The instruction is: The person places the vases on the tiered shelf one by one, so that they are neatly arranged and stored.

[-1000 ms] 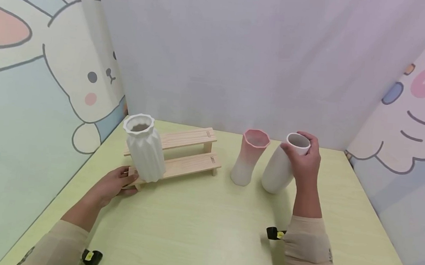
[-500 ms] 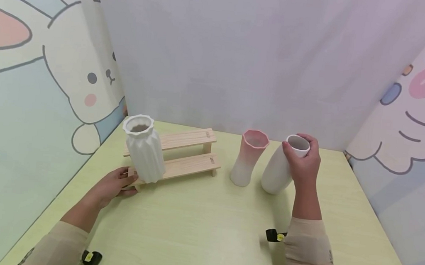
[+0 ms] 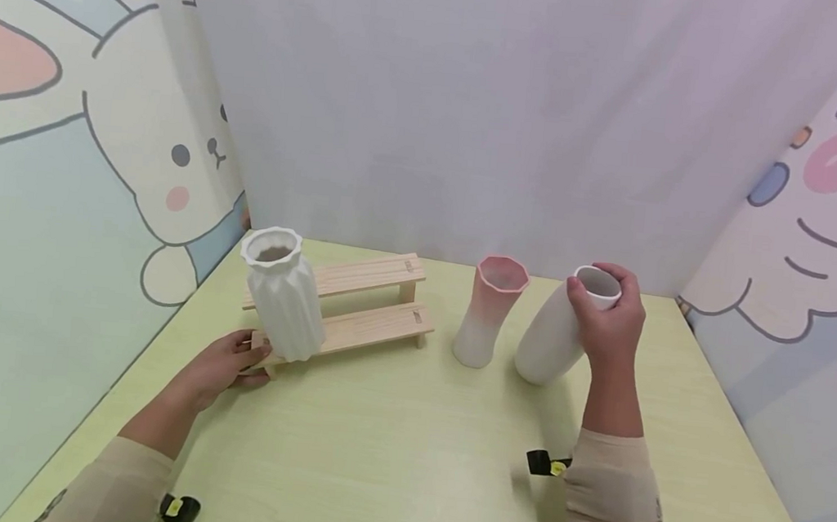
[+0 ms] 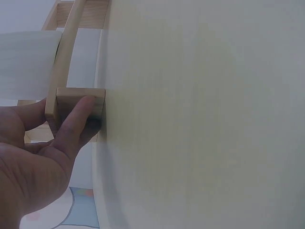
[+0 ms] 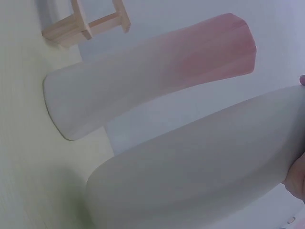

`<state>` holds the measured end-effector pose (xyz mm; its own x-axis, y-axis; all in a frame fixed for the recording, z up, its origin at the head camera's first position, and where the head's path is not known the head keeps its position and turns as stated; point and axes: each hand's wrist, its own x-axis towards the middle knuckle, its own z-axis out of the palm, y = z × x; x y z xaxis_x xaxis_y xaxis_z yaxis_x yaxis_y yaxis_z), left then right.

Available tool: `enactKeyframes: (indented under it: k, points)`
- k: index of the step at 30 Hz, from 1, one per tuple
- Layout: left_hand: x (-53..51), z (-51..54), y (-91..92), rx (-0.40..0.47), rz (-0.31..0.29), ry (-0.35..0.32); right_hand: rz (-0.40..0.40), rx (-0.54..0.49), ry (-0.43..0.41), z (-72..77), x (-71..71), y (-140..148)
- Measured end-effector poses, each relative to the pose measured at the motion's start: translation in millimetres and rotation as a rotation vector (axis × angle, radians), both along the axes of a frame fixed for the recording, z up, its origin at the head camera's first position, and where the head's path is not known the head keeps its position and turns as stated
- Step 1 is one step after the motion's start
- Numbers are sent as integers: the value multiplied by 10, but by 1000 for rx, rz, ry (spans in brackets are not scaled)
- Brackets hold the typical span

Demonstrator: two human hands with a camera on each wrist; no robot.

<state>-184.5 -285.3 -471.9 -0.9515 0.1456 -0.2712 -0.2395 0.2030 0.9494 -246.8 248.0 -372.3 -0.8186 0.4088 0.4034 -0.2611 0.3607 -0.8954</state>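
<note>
My right hand [image 3: 611, 321] grips a smooth white vase [image 3: 549, 337] around its rim, thumb on the near left side. The vase leans, its mouth to the right; whether its base touches the table is unclear. Beside it on the left stands a pink-and-white vase [image 3: 483, 319], wider at its octagonal mouth. My left hand [image 3: 222, 364] pinches the left end of the lower board of a two-step wooden stand [image 3: 376, 327]. In the left wrist view a finger lies along the stand's leg [image 4: 78, 100]. A ribbed white vase [image 3: 288, 304] stands on the lower step, near that hand.
Behind the table [image 3: 374, 454] hangs a pale curtain [image 3: 430, 114]. Side walls bear cartoon prints, a rabbit [image 3: 156, 126] on the left and a pig-nosed figure [image 3: 826, 236] on the right. The stand's upper step [image 3: 373, 275] lies behind the lower one.
My right hand has shifted slightly right, tipping the smooth white vase's mouth farther right while its base stays nearly in place. My left hand, the stand and the other vases have hardly moved.
</note>
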Motion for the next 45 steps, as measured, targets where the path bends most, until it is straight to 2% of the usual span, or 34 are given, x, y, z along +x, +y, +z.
enactKeyframes:
  k: [10,21,29,38,45]
  points:
    - [-6,0,-10,-15,3,-13,-9,22,14,224,196,-15]
    - [21,40,21,-7,-1,-6,40,37,35,388,377,-81]
    - [27,38,17,-2,-1,-4,123,44,26,462,473,-187]
    - [29,19,11,2,-6,2,176,62,20,541,601,-289]
    - [30,13,9,2,-5,2,251,57,19,559,640,-379]
